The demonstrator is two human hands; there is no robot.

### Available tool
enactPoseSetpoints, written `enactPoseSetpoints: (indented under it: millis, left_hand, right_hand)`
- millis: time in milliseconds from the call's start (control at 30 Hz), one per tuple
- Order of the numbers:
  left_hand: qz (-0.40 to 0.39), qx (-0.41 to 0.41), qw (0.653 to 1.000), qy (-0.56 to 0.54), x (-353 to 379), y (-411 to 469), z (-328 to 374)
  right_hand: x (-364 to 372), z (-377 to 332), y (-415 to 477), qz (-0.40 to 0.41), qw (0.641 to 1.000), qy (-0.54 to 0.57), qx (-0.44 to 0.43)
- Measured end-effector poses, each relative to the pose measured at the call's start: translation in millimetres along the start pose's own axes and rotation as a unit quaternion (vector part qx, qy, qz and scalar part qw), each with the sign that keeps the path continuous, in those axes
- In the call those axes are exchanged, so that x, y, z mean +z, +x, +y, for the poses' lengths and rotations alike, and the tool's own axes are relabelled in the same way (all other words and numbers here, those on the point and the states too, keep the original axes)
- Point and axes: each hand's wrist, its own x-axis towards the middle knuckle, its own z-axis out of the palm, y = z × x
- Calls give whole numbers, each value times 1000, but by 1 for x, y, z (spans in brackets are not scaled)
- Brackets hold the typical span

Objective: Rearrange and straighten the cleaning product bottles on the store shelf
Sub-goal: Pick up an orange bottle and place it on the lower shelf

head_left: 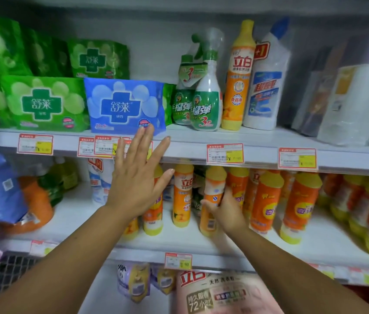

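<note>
Orange dish-soap bottles with yellow caps stand in a row on the middle shelf (179, 240). My right hand (226, 211) is wrapped around the middle of one of them, an orange bottle (213, 191) that stands upright near the shelf's centre. To its left is another orange bottle (182, 196), standing free. My left hand (137, 175) is raised flat with fingers spread, in front of the upper shelf's edge and partly covering a bottle (154, 214) behind it. It holds nothing.
The upper shelf carries green and blue packs (124, 105), two green spray bottles (206, 105), a tall orange bottle (238, 75) and a white cleaner bottle (267, 87). Blue and orange bags (9, 196) lie at the left. More orange bottles (299, 205) crowd the right.
</note>
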Motion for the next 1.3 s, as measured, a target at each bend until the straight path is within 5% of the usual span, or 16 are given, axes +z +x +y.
enactPoseSetpoints:
  millis: [300, 567, 700, 833, 1300]
  left_hand:
    - [-15, 1, 1000, 9, -5, 0, 2]
    - [-30, -5, 999, 11, -11, 0, 3]
    - [-26, -13, 1000, -9, -19, 7, 4]
    - [-25, 3, 1000, -18, -16, 9, -3]
    - [-4, 24, 1000, -11, -4, 8, -10]
  right_hand:
    - [-5, 0, -22, -42, 998, 5, 43]
    - [-90, -95, -103, -44, 980, 16, -193]
    - [-132, -150, -73, 65, 963, 25, -259]
    - [-155, -179, 13, 141, 968, -29, -205]
    - [-133, -178, 145, 123, 989, 14, -76]
